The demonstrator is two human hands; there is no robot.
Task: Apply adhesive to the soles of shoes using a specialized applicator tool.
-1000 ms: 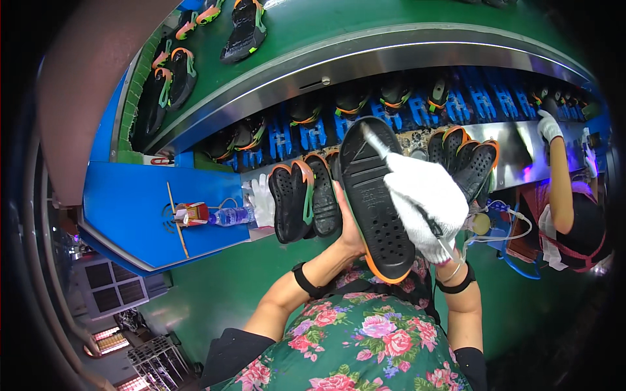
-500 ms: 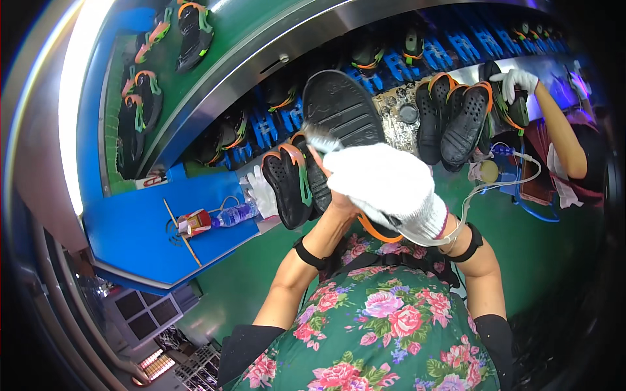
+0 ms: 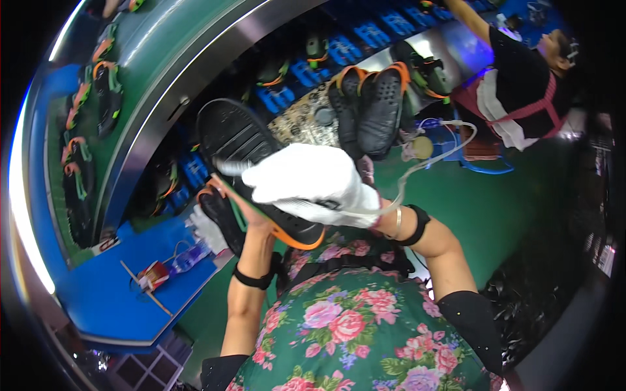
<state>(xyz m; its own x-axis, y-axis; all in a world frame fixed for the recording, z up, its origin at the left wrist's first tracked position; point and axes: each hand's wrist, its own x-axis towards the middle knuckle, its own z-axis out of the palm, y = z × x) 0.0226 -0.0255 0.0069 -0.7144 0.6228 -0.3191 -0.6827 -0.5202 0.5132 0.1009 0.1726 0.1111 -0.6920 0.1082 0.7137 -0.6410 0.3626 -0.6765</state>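
My left hand (image 3: 253,218), bare, grips a black clog with an orange rim; its ridged sole (image 3: 235,133) is turned up and tilted. Over the sole is my right hand (image 3: 310,179) in a white glove, fingers closed round a brush. The pale bristles (image 3: 231,167) are blurred and touch or hover by the sole; the glove hides the handle. A clear tube (image 3: 404,176) runs past my right wrist. Beside my left hand stands another black clog (image 3: 223,218) with an orange rim.
More black clogs (image 3: 381,107) stand upright ahead, beside a stained metallic surface (image 3: 300,117). Behind is a rack of blue holders (image 3: 339,49). A blue table (image 3: 111,300) at left bears a bottle (image 3: 190,257) and a white glove (image 3: 207,228). A co-worker (image 3: 521,88) is at far right.
The view has swung, so the surroundings shift left and down. My hands still hold the clog and brush, the clog more tilted. The co-worker's arm has gone up, away from the clogs.
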